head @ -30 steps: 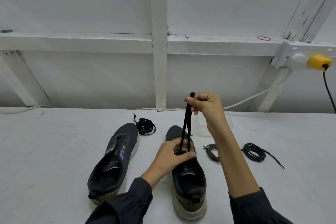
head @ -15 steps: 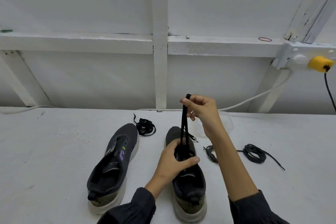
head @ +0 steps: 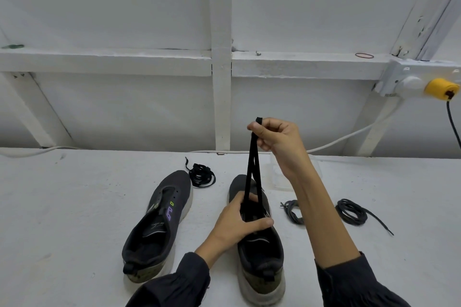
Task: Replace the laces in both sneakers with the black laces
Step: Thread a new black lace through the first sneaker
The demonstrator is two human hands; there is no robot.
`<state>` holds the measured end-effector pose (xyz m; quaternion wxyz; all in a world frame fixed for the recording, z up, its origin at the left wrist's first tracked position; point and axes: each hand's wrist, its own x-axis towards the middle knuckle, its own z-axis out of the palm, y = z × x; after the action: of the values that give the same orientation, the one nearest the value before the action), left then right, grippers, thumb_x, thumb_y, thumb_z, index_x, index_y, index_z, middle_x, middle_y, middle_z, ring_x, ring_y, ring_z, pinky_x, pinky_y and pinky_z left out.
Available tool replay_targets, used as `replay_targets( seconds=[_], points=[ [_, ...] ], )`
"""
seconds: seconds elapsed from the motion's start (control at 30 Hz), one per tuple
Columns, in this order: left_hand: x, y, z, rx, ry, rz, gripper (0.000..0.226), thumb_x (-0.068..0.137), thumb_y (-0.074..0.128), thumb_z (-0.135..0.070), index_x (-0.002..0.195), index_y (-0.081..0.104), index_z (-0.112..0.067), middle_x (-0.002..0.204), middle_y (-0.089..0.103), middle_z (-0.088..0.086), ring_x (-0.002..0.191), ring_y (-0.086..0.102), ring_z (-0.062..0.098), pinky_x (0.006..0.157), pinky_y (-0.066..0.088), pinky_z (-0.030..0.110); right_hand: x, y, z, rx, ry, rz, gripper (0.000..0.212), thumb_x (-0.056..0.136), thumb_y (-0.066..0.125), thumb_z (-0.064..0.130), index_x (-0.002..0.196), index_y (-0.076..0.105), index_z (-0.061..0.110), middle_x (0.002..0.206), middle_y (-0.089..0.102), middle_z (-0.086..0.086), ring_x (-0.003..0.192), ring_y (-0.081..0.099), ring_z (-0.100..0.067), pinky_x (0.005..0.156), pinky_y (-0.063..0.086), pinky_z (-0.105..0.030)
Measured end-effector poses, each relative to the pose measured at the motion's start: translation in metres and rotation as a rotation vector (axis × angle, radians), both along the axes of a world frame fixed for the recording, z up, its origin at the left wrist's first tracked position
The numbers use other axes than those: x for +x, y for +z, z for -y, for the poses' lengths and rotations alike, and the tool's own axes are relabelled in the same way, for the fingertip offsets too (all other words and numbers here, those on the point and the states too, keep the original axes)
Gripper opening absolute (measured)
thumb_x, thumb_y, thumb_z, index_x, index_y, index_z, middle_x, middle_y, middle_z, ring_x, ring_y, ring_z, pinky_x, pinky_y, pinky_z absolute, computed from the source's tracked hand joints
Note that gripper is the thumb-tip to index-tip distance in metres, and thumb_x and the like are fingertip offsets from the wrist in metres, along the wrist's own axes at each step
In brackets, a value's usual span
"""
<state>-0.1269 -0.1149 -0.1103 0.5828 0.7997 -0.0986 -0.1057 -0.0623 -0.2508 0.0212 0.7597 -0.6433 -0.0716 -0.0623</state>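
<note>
Two dark grey sneakers stand side by side on the white table. The left sneaker (head: pixel 159 222) has no lace and shows bare eyelets. My left hand (head: pixel 237 222) grips the right sneaker (head: pixel 259 247) across its throat, thumb over the tongue. A black flat lace (head: pixel 252 164) rises from that shoe's eyelets in two strands. My right hand (head: pixel 277 139) pinches both strand ends together above the toe. A second black flat lace (head: pixel 200 174) lies bundled beyond the left sneaker's toe.
Two coiled round dark laces lie right of the shoes, a greyer lace (head: pixel 293 212) partly behind my right forearm and a darker lace (head: pixel 354 212) farther right. A white cable (head: pixel 349 136) runs along the wall. A yellow plug (head: pixel 440 88) sits in a socket at the right.
My right hand has dipped and come back up, drawing the two lace strands taut again. My left hand slid slightly toward the heel on the right sneaker.
</note>
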Motion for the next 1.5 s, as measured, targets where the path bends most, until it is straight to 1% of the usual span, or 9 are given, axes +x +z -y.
replay_targets(
  seconds=[0.13,0.3,0.47,0.7,0.8,0.87,1.03,1.23,1.5],
  points=[
    [-0.01,0.017,0.004,-0.18,0.037,0.1,0.045,0.065,0.081,-0.041,0.099,0.056,-0.024,0.112,0.067,-0.009,0.104,0.063,0.008,0.094,0.051,0.034,-0.004,0.0,0.006,-0.045,0.005,-0.006,0.011,0.085,0.073,0.01,0.088,0.071,-0.001,0.069,0.059,-0.005,0.055,0.05,-0.015,0.054,0.043,-0.02],
    [-0.013,0.055,0.008,-0.351,0.017,0.18,0.036,0.077,0.073,-0.039,0.112,0.067,-0.031,0.112,0.063,0.006,0.103,0.063,0.016,0.093,0.05,0.026,-0.015,-0.006,0.012,-0.1,0.056,-0.042,0.021,0.087,0.066,0.0,0.108,0.072,0.001,0.072,0.064,-0.003,0.058,0.054,-0.014,0.056,0.045,-0.019],
    [-0.012,0.044,-0.011,-0.438,0.391,0.221,0.019,0.088,0.068,-0.017,0.105,0.071,-0.023,0.09,0.06,0.005,0.08,0.057,0.008,0.076,0.048,0.016,-0.035,-0.026,0.034,-0.181,0.091,-0.17,0.023,0.084,0.064,-0.009,0.103,0.072,0.001,0.081,0.066,-0.007,0.052,0.052,-0.016,0.049,0.043,-0.02],
    [-0.025,-0.015,-0.043,-0.274,0.56,-0.043,0.038,0.087,0.066,-0.001,0.12,0.055,-0.014,0.082,0.052,0.007,0.057,0.06,0.012,0.081,0.054,0.045,-0.06,-0.075,0.071,-0.81,0.254,-0.49,0.012,0.078,0.068,-0.007,0.083,0.066,0.003,0.056,0.06,-0.005,0.044,0.055,-0.016,0.043,0.042,-0.023],
    [-0.032,-0.032,-0.041,-0.17,0.517,-0.121,0.052,0.085,0.063,0.006,0.128,0.048,-0.019,0.112,0.047,-0.002,0.084,0.062,0.019,0.086,0.053,0.039,-0.063,-0.081,0.076,-1.18,0.409,-0.66,0.014,0.077,0.076,0.007,0.081,0.063,0.004,0.057,0.061,-0.002,0.04,0.052,-0.011,0.041,0.04,-0.019],
    [-0.034,-0.037,-0.035,-0.072,0.494,-0.107,0.059,0.082,0.062,0.008,0.13,0.046,-0.023,0.135,0.03,-0.007,0.117,0.043,0.016,0.097,0.04,0.031,-0.06,-0.079,0.077,-1.284,0.401,-0.696,0.027,0.075,0.081,0.019,0.086,0.068,-0.001,0.065,0.064,-0.003,0.044,0.055,-0.011,0.044,0.043,-0.02],
    [-0.017,-0.026,-0.02,0.13,0.483,0.035,0.058,0.083,0.061,0.001,0.132,0.046,-0.026,0.16,0.003,0.0,0.146,0.001,0.013,0.115,0.016,0.036,-0.033,-0.076,0.07,-1.269,0.124,-0.49,0.027,0.08,0.077,0.037,0.084,0.069,0.011,0.072,0.067,-0.003,0.057,0.063,-0.02,0.055,0.053,-0.029],
    [0.045,-0.005,-0.01,0.201,0.309,0.277,0.03,0.096,0.051,-0.011,0.124,0.058,-0.021,0.137,0.051,-0.005,0.134,0.039,0.014,0.11,0.029,0.03,0.003,-0.095,0.036,-1.047,-0.052,-0.42,0.02,0.091,0.059,0.029,0.099,0.066,0.012,0.081,0.067,-0.008,0.061,0.068,-0.024,0.053,0.057,-0.033],
    [0.088,-0.006,-0.013,0.532,0.043,0.29,0.027,0.094,0.056,-0.02,0.12,0.064,-0.022,0.118,0.06,0.001,0.11,0.055,0.017,0.097,0.042,0.031,0.018,-0.127,0.021,-0.973,-0.186,-0.356,0.013,0.085,0.066,0.025,0.095,0.074,0.025,0.095,0.074,0.0,0.077,0.064,-0.022,0.071,0.051,-0.029]
  ],
)
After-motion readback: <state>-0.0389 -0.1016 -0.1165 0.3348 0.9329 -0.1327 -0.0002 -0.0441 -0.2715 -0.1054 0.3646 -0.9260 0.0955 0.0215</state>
